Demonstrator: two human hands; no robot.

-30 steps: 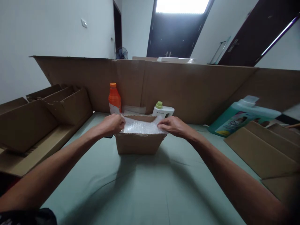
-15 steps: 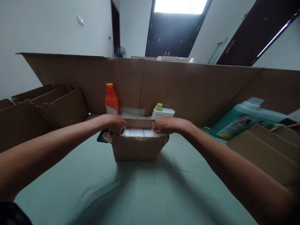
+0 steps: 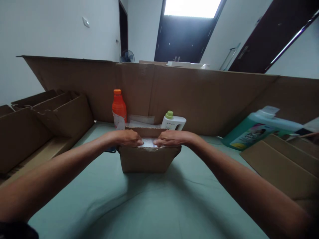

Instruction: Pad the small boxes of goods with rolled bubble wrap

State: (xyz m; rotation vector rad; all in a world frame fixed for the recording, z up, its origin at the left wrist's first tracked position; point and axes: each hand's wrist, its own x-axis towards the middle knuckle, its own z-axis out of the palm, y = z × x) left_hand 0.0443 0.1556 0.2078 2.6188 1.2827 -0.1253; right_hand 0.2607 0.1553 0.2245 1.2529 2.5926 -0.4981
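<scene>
A small cardboard box stands upright with its top open, and clear bubble wrap shows inside. My left hand lies over the left side of the opening, with its fingers reaching inward onto the contents. From the other side my right hand reaches over the right part of the opening, its fingertips toward the left hand. Both hands look open and pressed down at the box's sides; the side flaps beneath them are mostly hidden. The back flap stands up behind the hands.
Behind the box are an orange bottle and a white bottle with a green cap. Open cardboard boxes stand at left. A large jug of green liquid leans at right beside more cardboard. A cardboard wall spans the back.
Both hands have moved inward over the box opening, and their fingers have straightened. The left flap that stuck out at the corner no longer shows there. Less of the bubble wrap is visible.
</scene>
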